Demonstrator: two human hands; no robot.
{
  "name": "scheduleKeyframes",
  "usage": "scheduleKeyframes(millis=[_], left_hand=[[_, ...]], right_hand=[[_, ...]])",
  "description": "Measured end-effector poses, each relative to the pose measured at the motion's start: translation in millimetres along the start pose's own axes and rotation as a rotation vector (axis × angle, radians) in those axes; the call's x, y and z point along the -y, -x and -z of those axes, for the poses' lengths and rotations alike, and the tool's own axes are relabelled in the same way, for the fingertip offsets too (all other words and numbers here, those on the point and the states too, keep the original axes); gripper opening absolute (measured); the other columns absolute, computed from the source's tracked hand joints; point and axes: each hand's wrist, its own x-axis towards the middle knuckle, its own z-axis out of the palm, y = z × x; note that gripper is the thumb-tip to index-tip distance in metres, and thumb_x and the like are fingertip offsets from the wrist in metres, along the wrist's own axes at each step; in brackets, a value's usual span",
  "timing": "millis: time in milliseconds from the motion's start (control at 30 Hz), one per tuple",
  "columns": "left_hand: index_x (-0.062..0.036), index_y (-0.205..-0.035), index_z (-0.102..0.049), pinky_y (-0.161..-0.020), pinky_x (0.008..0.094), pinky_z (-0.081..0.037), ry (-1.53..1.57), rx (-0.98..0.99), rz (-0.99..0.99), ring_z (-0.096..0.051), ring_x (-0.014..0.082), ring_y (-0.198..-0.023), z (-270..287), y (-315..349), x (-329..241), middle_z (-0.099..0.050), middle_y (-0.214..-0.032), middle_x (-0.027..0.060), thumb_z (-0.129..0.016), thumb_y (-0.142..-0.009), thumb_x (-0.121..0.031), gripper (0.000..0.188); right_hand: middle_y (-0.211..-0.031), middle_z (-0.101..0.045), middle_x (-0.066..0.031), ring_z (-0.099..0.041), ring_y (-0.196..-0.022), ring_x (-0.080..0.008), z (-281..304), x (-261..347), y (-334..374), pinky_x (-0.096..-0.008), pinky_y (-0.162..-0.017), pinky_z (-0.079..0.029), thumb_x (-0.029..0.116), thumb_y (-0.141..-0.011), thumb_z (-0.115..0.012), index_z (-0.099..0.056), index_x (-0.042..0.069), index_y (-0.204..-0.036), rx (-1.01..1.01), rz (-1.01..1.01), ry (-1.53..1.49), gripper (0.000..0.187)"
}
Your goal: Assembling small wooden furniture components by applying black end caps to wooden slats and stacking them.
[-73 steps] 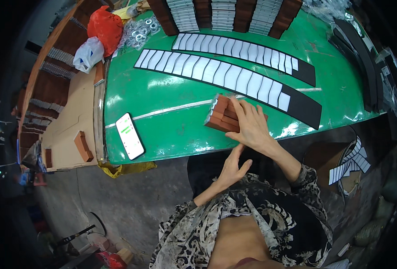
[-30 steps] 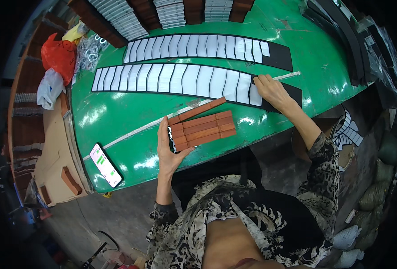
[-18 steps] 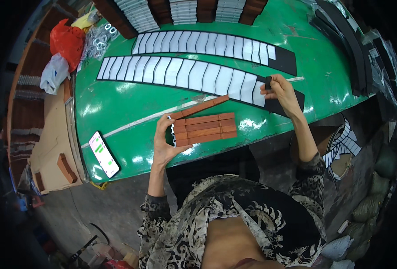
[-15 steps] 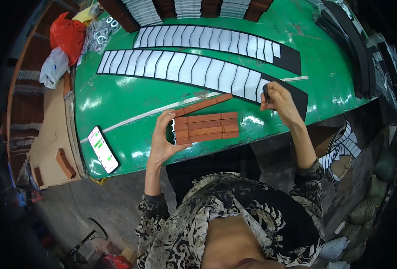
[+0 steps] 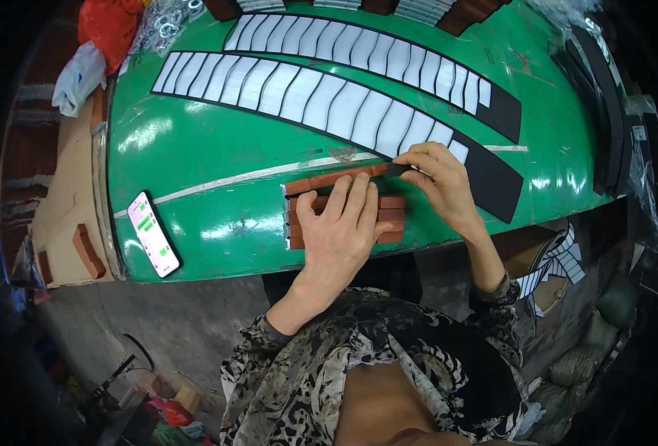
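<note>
A bundle of reddish-brown wooden-looking strips lies near the table's front edge. My left hand rests over it with fingers spread, covering its middle. Another reddish-brown strip lies along the bundle's far side, under my left fingertips. At that strip's right end, my right hand pinches a small black piece; whether it touches the strip I cannot tell. Just beyond lie a long, curved black panel with white wavy segments and a second similar panel.
A lit phone lies on the green table at the left. Red and white plastic bags are at the far left. Brown stacks line the back. Dark curved pieces lie at the right edge.
My left hand has moved from the bundle's left end onto its top. My right hand has brought the black piece left and down to the strip. The strip now lies closer against the bundle.
</note>
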Motion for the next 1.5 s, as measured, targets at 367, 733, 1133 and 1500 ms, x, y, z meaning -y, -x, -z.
scheduleKeyframes(millis=[367, 733, 1133, 1500], left_hand=[[-0.0036, -0.119, -0.058, -0.084, 0.0466, -0.029, -0.107, 0.122, 0.130, -0.047, 0.0198, -0.111, -18.4, 0.8, -7.5, -0.052, -0.122, 0.0049, -0.061, -0.070, -0.053, 0.069], [-0.0070, -0.123, -0.057, -0.084, 0.0464, -0.028, -0.151, 0.156, 0.127, -0.046, 0.0193, -0.111, -20.0, -1.1, -7.4, -0.050, -0.124, 0.0035, -0.057, -0.071, -0.057, 0.072], [-0.0072, -0.123, -0.056, -0.084, 0.0462, -0.028, -0.158, 0.166, 0.128, -0.046, 0.0192, -0.112, -19.0, -1.2, -6.9, -0.050, -0.124, 0.0032, -0.057, -0.071, -0.057, 0.072], [-0.0067, -0.123, -0.056, -0.084, 0.0461, -0.028, -0.158, 0.165, 0.122, -0.045, 0.0196, -0.111, -18.4, -1.6, -6.9, -0.050, -0.124, 0.0037, -0.056, -0.071, -0.058, 0.073]], right_hand=[[-0.085, -0.062, 0.0008, -0.056, -0.074, -0.0168, -11.2, -4.4, -3.3, -0.0293, -0.056, -0.048, 0.006, -0.063, -0.075, -0.071, 0.011, -0.093, -0.102, 0.153, 0.224, 0.030], [-0.084, -0.063, 0.0017, -0.053, -0.072, -0.0163, -16.5, -7.1, -6.4, -0.0275, -0.055, -0.046, 0.004, -0.060, -0.075, -0.071, 0.011, -0.092, -0.127, 0.163, 0.224, 0.033], [-0.082, -0.063, 0.0018, -0.053, -0.072, -0.0163, -18.0, -5.7, -8.2, -0.0272, -0.054, -0.046, 0.005, -0.060, -0.075, -0.071, 0.011, -0.092, -0.109, 0.165, 0.246, 0.032], [-0.084, -0.063, 0.0002, -0.053, -0.074, -0.0174, -17.4, -6.2, -6.4, -0.0280, -0.058, -0.046, 0.004, -0.060, -0.076, -0.071, 0.011, -0.095, -0.106, 0.146, 0.205, 0.037]])
